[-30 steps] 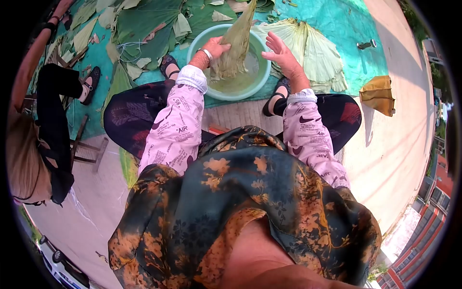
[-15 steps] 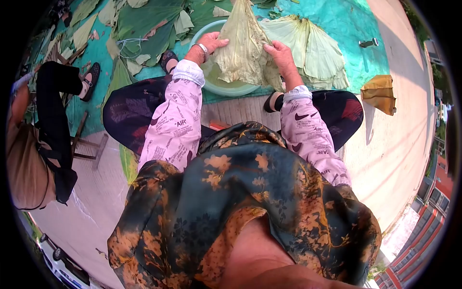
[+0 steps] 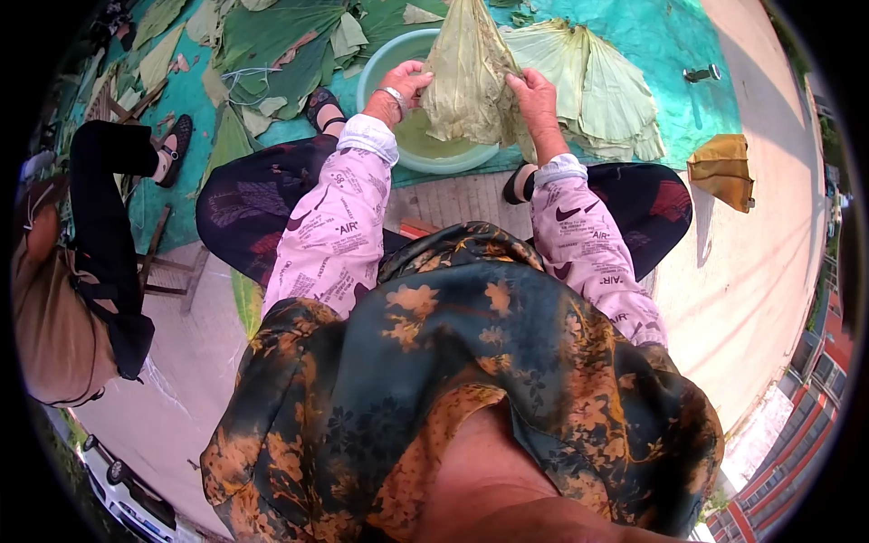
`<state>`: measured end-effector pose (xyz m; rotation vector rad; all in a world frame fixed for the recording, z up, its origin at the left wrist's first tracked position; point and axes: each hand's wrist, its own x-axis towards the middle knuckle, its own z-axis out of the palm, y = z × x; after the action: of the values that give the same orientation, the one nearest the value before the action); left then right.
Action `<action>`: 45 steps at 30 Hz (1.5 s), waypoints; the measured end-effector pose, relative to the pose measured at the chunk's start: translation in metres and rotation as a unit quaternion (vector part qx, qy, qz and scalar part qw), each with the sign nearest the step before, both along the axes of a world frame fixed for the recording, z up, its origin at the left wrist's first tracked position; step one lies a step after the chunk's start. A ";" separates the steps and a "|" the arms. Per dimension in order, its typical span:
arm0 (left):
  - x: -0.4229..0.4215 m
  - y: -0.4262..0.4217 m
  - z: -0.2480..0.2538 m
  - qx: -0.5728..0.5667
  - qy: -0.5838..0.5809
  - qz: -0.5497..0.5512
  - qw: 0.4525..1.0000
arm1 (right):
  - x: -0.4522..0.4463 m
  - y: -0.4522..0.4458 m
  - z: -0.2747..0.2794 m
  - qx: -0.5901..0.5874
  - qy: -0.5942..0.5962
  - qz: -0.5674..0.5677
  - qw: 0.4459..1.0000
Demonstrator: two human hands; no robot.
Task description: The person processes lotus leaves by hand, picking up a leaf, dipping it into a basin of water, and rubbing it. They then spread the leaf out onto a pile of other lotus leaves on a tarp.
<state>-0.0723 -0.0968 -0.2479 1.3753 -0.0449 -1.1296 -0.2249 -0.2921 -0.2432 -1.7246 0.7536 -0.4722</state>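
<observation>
A pale, dried lotus leaf (image 3: 469,77), folded into a wedge, hangs between my two hands over a light green basin (image 3: 433,166). My left hand (image 3: 405,85) pinches the leaf's left edge, thumb and fingers closed on it. On the opposite edge, my right hand (image 3: 538,98) grips the leaf the same way. Cloudy, yellowish water shows in the basin beneath the leaf. Just right of the basin, pale folded leaves (image 3: 602,95) lie fanned out on the green sheet (image 3: 715,113).
Large dark green leaves (image 3: 272,45) and scraps cover the sheet at the upper left. A metal cylinder (image 3: 701,73) and a brown bag-like piece (image 3: 722,172) stand at the right. Another person (image 3: 77,299) sits at the left beside a wooden stool (image 3: 167,262).
The leaf's lower edge has come up, so more water shows in the basin. Both hands keep their hold on its edges. The view has shifted slightly.
</observation>
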 end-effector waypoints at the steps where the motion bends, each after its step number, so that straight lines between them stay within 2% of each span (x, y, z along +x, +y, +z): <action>1: -0.005 -0.001 0.004 0.017 -0.015 -0.018 1.000 | 0.000 0.000 -0.002 0.006 -0.001 -0.008 1.000; 3: -0.013 -0.003 0.013 0.011 -0.016 -0.071 0.997 | 0.000 -0.007 -0.004 0.015 -0.004 -0.030 0.999; 6: -0.018 -0.011 0.011 -0.005 -0.007 -0.163 0.987 | -0.003 -0.012 -0.003 -0.066 0.022 -0.057 0.996; 8: -0.014 -0.005 0.006 0.049 -0.054 -0.123 0.990 | -0.003 -0.003 -0.002 -0.068 0.034 -0.056 0.996; 10: -0.003 0.002 0.003 0.073 -0.100 -0.042 0.991 | -0.002 -0.001 0.018 -0.127 0.096 -0.008 0.987; 13: 0.008 0.002 0.000 0.053 -0.123 0.009 0.991 | 0.010 -0.010 0.059 -0.197 0.162 0.093 0.962; 16: -0.007 -0.011 0.024 0.033 -0.141 0.048 0.988 | 0.025 -0.043 0.064 -0.242 0.129 0.183 0.944; 19: -0.012 -0.031 0.026 0.068 -0.197 0.048 0.977 | 0.038 -0.084 0.077 -0.319 0.173 0.330 0.872; 20: -0.014 -0.040 0.027 0.084 -0.217 0.043 0.972 | 0.036 -0.094 0.087 -0.311 0.186 0.338 0.869; 22: -0.015 -0.061 0.015 0.041 -0.234 0.029 0.971 | 0.027 -0.115 0.103 -0.296 0.213 0.352 0.862; 23: -0.019 -0.076 0.010 0.027 -0.243 0.023 0.969 | 0.022 -0.131 0.095 -0.318 0.184 0.330 0.869; 26: -0.035 -0.123 -0.005 -0.052 -0.249 0.031 0.967 | -0.010 -0.167 0.085 -0.251 0.288 0.235 0.894; 28: -0.038 -0.158 -0.050 0.016 -0.376 -0.006 0.927 | -0.034 -0.184 0.070 -0.251 0.313 0.169 0.900; 33: -0.075 -0.207 -0.022 0.090 -0.444 -0.098 0.886 | -0.084 -0.208 0.021 -0.201 0.311 0.021 0.929; 36: -0.080 -0.235 -0.038 0.112 -0.442 -0.153 0.877 | -0.101 -0.218 -0.007 -0.182 0.323 -0.039 0.928; 37: -0.084 -0.243 -0.042 0.117 -0.475 -0.135 0.862 | -0.105 -0.222 -0.016 -0.178 0.323 -0.049 0.928; 41: -0.085 -0.265 -0.060 0.169 -0.453 -0.196 0.853 | -0.115 -0.231 -0.050 -0.150 0.327 -0.087 0.929; 45: -0.094 -0.275 -0.083 0.204 -0.435 -0.191 0.856 | -0.126 -0.237 -0.088 -0.104 0.334 -0.100 0.932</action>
<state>-0.1660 -0.3717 -0.3313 2.2494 -0.8034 -0.7501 -0.3507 -0.5292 -0.3310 -2.0382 1.4157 -0.0839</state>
